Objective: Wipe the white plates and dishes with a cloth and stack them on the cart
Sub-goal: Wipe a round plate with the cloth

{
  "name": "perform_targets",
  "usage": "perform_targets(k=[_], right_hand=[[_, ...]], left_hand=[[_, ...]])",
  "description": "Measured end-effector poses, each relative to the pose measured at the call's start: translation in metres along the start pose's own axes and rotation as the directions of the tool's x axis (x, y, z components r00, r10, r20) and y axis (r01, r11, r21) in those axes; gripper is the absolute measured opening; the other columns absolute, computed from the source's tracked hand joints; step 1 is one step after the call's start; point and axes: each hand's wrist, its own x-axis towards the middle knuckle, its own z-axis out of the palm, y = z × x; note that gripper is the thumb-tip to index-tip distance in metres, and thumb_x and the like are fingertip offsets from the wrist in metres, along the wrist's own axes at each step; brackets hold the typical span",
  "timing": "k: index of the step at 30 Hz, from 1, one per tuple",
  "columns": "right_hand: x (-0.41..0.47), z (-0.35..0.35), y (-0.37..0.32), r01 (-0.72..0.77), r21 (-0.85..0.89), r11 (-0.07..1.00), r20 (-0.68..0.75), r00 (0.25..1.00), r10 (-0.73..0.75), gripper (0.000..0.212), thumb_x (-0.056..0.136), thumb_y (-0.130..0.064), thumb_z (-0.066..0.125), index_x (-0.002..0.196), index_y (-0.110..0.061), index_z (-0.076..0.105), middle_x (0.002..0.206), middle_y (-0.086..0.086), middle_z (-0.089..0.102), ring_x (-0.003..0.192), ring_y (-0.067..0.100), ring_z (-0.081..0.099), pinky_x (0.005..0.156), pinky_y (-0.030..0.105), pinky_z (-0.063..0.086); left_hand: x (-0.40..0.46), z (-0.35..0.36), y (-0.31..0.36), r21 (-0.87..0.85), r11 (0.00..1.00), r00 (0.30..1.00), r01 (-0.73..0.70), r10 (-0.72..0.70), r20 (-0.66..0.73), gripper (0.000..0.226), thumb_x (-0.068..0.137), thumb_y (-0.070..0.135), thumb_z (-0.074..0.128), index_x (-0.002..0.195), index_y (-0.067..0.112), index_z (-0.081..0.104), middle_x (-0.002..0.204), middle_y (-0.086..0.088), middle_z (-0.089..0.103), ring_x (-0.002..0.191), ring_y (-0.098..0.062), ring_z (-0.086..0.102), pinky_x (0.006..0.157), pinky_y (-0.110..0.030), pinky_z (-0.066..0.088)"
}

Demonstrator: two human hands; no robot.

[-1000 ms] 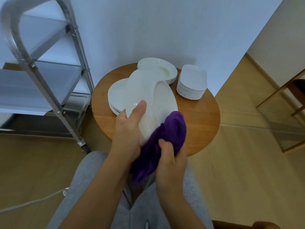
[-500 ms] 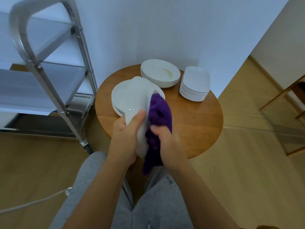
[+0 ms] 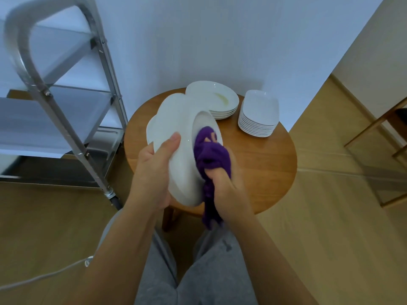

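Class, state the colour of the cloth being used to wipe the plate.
Purple: the cloth, seen in the head view, is gripped by the right hand.

The right half of the counter [image 3: 259, 164] lies bare, giving open room between the hands and the stack of square dishes [image 3: 258, 114] at the far right edge. The stack of round bowls [image 3: 217, 100] stands at the far edge against the wall [image 3: 209, 40], closing that side. A stack of flat plates [image 3: 154, 128] takes the left part. Just left of the counter, the cart [image 3: 66, 106] posts stand close, with open shelves between them.
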Motion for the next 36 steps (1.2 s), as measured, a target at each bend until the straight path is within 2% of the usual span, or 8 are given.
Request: perform_targets(k=[2,4,8,11,13,16,27,36], right_hand=[[0.001,-0.003,0.0,-0.006,-0.001,1.0,-0.026,1.0,0.006,0.013,0.082,-0.022,0.05,0.089,-0.029,0.058,0.076,-0.022,0.061,0.075,-0.004,0.058,0.064,0.009,0.045],[0.011,-0.012,0.001,-0.138,0.195,0.971,-0.236,0.954,0.183,0.015,0.084,-0.017,0.053,0.081,-0.029,0.061,0.065,-0.017,0.064,0.069,0.003,0.06,0.059,0.019,0.048],[0.027,-0.042,0.002,-0.005,0.785,0.62,-0.356,0.815,0.458,0.021,0.082,-0.014,0.053,0.065,-0.021,0.062,0.06,-0.006,0.062,0.053,0.009,0.06,0.051,0.018,0.049],[0.034,-0.06,-0.002,0.112,0.818,0.565,-0.424,0.781,0.459,0.035,0.082,-0.015,0.053,0.048,-0.02,0.062,0.058,-0.006,0.063,0.049,0.009,0.061,0.049,0.017,0.048],[0.037,-0.065,-0.001,0.12,0.809,0.576,-0.442,0.769,0.461,0.034,0.08,-0.017,0.056,0.047,-0.02,0.065,0.061,-0.006,0.066,0.052,0.01,0.064,0.05,0.018,0.05],[0.039,-0.068,0.008,0.068,0.816,0.575,-0.426,0.743,0.516,0.028,0.078,-0.021,0.061,0.051,-0.021,0.068,0.066,-0.006,0.069,0.059,0.011,0.068,0.053,0.021,0.052],[0.061,-0.067,0.034,-0.16,0.791,0.591,-0.373,0.639,0.673,0.002,0.076,-0.021,0.065,0.078,-0.021,0.065,0.067,-0.006,0.072,0.059,0.012,0.07,0.061,0.029,0.047],[0.07,-0.063,0.047,-0.235,0.775,0.587,-0.344,0.622,0.703,0.011,0.077,-0.024,0.065,0.088,-0.02,0.064,0.069,-0.005,0.073,0.061,0.014,0.07,0.058,0.028,0.048]], left_hand=[[0.006,-0.002,0.0,0.07,0.997,0.996,-0.02,0.026,-0.084,0.019,0.078,0.038,0.059,0.096,0.032,0.054,0.078,0.011,0.07,0.072,-0.012,0.07,0.05,-0.024,0.054],[0.011,-0.001,0.003,0.266,0.961,0.989,-0.074,0.105,-0.102,0.005,0.086,0.036,0.056,0.086,0.037,0.05,0.076,0.012,0.065,0.073,-0.014,0.065,0.052,-0.021,0.05],[0.029,0.003,0.009,0.633,0.712,0.953,-0.303,0.246,0.18,0.008,0.089,0.04,0.054,0.088,0.043,0.046,0.077,0.027,0.057,0.078,0.009,0.058,0.05,-0.007,0.045],[0.058,0.006,-0.003,0.824,0.297,0.874,-0.483,0.224,0.432,0.029,0.094,0.038,0.048,0.12,0.029,0.055,0.103,0.014,0.063,0.094,0.004,0.058,0.078,-0.013,0.046],[0.079,0.007,-0.013,0.869,-0.061,0.863,-0.492,0.094,0.496,0.049,0.098,0.037,0.04,0.144,0.023,0.032,0.139,0.002,0.05,0.123,-0.017,0.05,0.097,-0.033,0.042],[0.103,0.006,-0.03,0.723,-0.423,0.808,-0.546,-0.037,0.589,0.05,0.1,0.036,0.033,0.148,0.026,0.02,0.148,0.003,0.039,0.124,-0.021,0.049,0.089,-0.033,0.048],[0.141,-0.004,-0.064,0.635,-0.471,0.784,-0.612,-0.254,0.566,0.051,0.098,0.027,0.04,0.146,0.024,0.024,0.143,0.002,0.045,0.117,-0.02,0.053,0.079,-0.028,0.05],[0.147,-0.02,-0.078,0.689,-0.404,0.797,-0.602,-0.356,0.488,0.058,0.096,0.052,0.02,0.147,0.025,0.024,0.154,0.006,0.026,0.141,-0.02,0.023,0.105,-0.038,0.036]])
